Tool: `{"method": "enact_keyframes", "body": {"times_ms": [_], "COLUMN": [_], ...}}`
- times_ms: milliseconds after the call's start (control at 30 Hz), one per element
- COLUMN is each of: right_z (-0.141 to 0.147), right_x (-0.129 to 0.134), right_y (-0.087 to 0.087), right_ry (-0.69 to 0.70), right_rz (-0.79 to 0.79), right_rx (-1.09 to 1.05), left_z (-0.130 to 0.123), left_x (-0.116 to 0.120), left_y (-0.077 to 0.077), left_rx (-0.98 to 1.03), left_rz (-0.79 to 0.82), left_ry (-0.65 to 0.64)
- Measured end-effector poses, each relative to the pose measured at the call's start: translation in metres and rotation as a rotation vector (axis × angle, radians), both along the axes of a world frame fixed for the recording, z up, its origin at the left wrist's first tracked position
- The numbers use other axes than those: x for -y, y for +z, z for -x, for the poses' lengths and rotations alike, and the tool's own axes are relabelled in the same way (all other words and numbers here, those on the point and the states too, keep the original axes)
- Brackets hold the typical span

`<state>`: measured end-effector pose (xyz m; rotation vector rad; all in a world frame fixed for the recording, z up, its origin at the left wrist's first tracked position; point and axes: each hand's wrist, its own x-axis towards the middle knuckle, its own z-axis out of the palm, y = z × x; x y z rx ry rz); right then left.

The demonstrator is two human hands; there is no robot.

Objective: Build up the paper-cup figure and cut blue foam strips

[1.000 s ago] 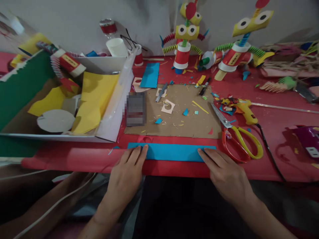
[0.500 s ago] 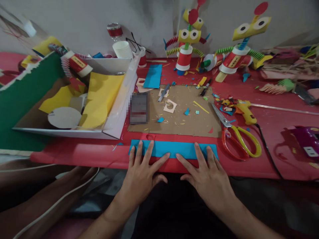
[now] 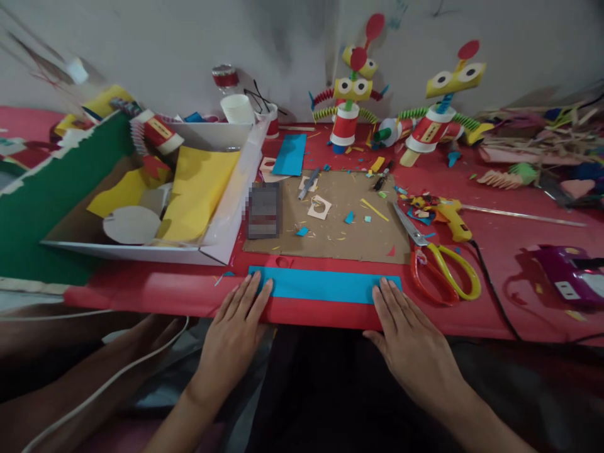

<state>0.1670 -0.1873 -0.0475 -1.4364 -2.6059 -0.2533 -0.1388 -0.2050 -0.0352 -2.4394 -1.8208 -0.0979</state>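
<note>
A long strip of blue paper (image 3: pixel 325 286) lies flat along the front edge of the red-covered table (image 3: pixel 155 289). My left hand (image 3: pixel 240 314) rests its outstretched fingers on the strip's left end. At the right end, the fingers of my right hand (image 3: pixel 410 324) lie straight on the paper, thumb apart at the table edge. Neither hand grasps anything. Just behind the strip is a cardboard sheet (image 3: pixel 330 242) strewn with paper scraps. Scissors with red and yellow handles (image 3: pixel 434 264) lie close to my right hand, their blades pointing away.
A white box (image 3: pixel 127 255) holding yellow paper stands at the left. Paper-cup robot figures (image 3: pixel 346 123) stand by the wall. Toward the right are a yellow glue gun (image 3: pixel 453 220), its black cord, and a purple power socket (image 3: pixel 573 277). Another person's legs (image 3: pixel 70 371) show at lower left.
My hands have slid apart along the blue strip, from near its middle out to its two ends. The view has shifted slightly; the strip stays in place.
</note>
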Motion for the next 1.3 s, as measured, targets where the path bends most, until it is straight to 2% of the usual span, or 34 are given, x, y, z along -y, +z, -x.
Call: {"method": "enact_keyframes", "body": {"times_ms": [67, 133, 167, 267, 367, 433, 533, 633, 700, 733, 800, 867, 900, 1033, 1167, 1233, 1300], "right_z": [0.003, 0.007, 0.010, 0.017, 0.019, 0.018, 0.014, 0.008, 0.003, 0.001, -0.002, -0.004, -0.005, -0.009, -0.015, -0.020, -0.024], "right_x": [0.001, 0.002, 0.003, 0.003, 0.003, 0.003, 0.002, 0.002, 0.002, 0.002, 0.004, 0.006, 0.007, 0.009, 0.002, -0.003, -0.007], "right_y": [-0.002, -0.004, -0.004, -0.003, -0.001, 0.001, 0.001, -0.003, -0.007, -0.008, -0.012, -0.014, -0.015, -0.020, -0.019, -0.015, -0.009], "right_ry": [-0.002, -0.010, -0.017, -0.039, -0.045, -0.044, -0.029, -0.003, 0.012, 0.021, 0.042, 0.075, 0.091, 0.145, 0.212, 0.288, 0.375], "right_rz": [0.002, 0.003, 0.002, -0.003, -0.006, -0.011, -0.031, -0.043, -0.054, -0.062, -0.078, -0.065, -0.056, -0.067, -0.124, -0.145, -0.155], "right_rx": [-0.018, -0.028, -0.030, -0.029, -0.011, 0.004, -0.003, -0.034, -0.069, -0.094, -0.159, -0.213, -0.231, -0.253, -0.282, -0.301, -0.310], "left_z": [-0.010, -0.031, -0.045, -0.086, -0.102, -0.093, -0.060, -0.023, -0.009, -0.006, -0.011, -0.026, -0.035, -0.064, -0.069, -0.070, -0.073], "left_x": [0.003, 0.004, 0.004, 0.000, -0.003, -0.001, 0.005, 0.013, 0.015, 0.016, 0.013, 0.007, 0.004, -0.010, -0.014, -0.014, -0.016], "left_y": [0.004, 0.007, 0.007, 0.004, 0.001, 0.002, 0.007, 0.015, 0.022, 0.025, 0.032, 0.036, 0.036, 0.023, 0.009, 0.012, 0.023], "left_rx": [0.016, 0.037, 0.050, 0.088, 0.125, 0.126, 0.075, 0.008, -0.006, 0.009, 0.090, 0.186, 0.214, 0.256, 0.435, 0.573, 0.713], "left_rz": [-0.043, -0.091, -0.095, -0.018, -0.004, -0.003, -0.026, -0.111, -0.188, -0.245, -0.399, -0.519, -0.519, -0.147, 0.031, 0.131, 0.280], "left_ry": [0.059, 0.111, 0.092, -0.088, -0.064, -0.017, 0.082, 0.220, 0.313, 0.338, 0.310, 0.201, 0.142, -0.023, -0.020, -0.037, -0.030]}}
